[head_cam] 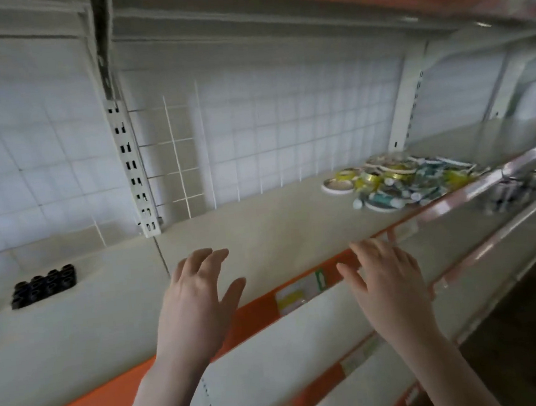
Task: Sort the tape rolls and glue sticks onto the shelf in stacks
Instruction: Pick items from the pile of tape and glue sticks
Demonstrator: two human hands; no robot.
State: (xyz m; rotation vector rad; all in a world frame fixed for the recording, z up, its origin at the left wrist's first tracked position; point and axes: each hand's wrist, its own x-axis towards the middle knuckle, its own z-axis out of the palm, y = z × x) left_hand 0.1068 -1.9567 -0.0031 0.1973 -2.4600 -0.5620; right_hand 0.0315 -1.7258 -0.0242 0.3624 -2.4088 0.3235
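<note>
Nothing's gripped: left hand (200,294) and right hand (387,278) spread loose over shelf (282,227) | mixed pile of tape rolls (340,184) and glue sticks (422,184) heaped far right | black caps (44,286) parked left

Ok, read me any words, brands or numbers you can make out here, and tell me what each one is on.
None can be read.
Price label on the shelf's orange front edge: yellow and white with a green mark, print too blurred.
Labels on the lower shelf edges: blurred.
Pile of tape rolls and glue sticks: wrappers too small and blurred.
Black block: no text visible.
</note>
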